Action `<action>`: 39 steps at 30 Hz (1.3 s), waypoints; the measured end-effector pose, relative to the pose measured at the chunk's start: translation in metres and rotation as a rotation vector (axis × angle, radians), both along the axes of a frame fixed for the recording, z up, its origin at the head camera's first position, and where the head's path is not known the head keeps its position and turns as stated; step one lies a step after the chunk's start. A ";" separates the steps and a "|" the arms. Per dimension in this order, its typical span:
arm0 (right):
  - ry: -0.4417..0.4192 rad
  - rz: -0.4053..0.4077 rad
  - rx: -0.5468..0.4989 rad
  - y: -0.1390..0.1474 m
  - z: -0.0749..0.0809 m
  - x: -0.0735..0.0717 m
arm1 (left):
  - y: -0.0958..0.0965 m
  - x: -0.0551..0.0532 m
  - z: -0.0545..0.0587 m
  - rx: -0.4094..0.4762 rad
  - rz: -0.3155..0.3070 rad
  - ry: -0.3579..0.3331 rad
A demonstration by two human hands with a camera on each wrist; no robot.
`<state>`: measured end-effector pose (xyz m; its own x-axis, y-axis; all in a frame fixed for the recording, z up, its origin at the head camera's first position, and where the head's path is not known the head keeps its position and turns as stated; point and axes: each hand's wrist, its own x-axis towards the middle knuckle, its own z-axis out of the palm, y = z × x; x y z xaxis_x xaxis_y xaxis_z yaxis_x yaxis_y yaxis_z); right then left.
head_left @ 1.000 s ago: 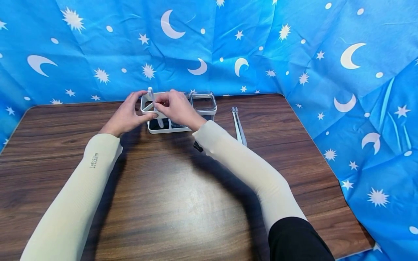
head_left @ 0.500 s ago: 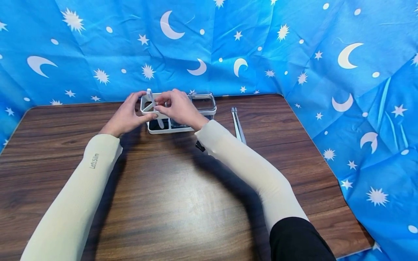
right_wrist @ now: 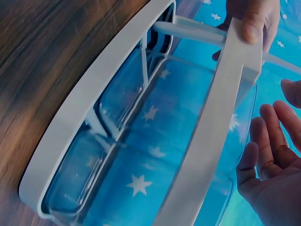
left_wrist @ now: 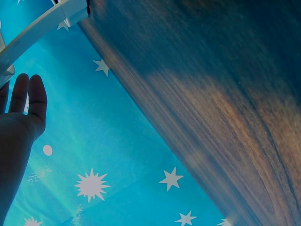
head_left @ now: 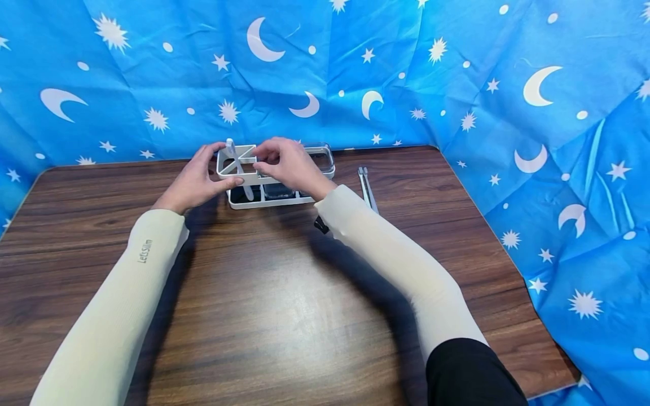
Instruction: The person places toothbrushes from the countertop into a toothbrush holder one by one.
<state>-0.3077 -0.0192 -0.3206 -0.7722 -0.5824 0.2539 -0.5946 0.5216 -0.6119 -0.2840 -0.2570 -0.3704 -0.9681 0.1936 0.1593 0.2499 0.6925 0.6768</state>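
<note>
A white toothbrush holder (head_left: 284, 203) with clear cups stands at the table's back edge. My left hand (head_left: 205, 179) grips the left end of its upper rim, thumb in front and fingers behind; the left wrist view catches those fingers (left_wrist: 35, 96) beside the pale rim (left_wrist: 35, 35). A white toothbrush (head_left: 236, 158) leans upright in the leftmost compartment, its handle (right_wrist: 190, 32) reaching down to the base. My right hand (head_left: 289, 163) hovers over the holder's middle, fingers loosely bent, holding nothing. In the right wrist view this hand (right_wrist: 275, 165) is apart from the rim (right_wrist: 211, 122).
Two more toothbrushes (head_left: 368, 189) lie side by side on the brown wooden table (head_left: 284, 304), right of the holder. A blue cloth (head_left: 203, 73) with moons and stars hangs directly behind the table and along its right side.
My right hand has let go of the toothbrush and moved slightly right, away from it. The toothbrush tilts a little further left. My left hand stays on the rim.
</note>
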 end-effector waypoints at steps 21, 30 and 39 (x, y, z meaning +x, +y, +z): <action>0.016 -0.069 -0.035 0.039 0.000 -0.003 | 0.002 0.000 0.003 -0.009 0.019 -0.062; -0.023 -0.110 -0.034 0.052 0.003 -0.004 | 0.000 0.001 0.002 -0.016 0.016 -0.054; -0.010 -0.142 -0.039 0.068 0.003 -0.009 | 0.001 0.001 0.002 -0.015 0.012 -0.050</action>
<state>-0.3164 0.0483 -0.3177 -0.8488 -0.4569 0.2659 -0.5101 0.5754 -0.6393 -0.2832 -0.2560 -0.3687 -0.9771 0.1837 0.1076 0.2072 0.7056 0.6776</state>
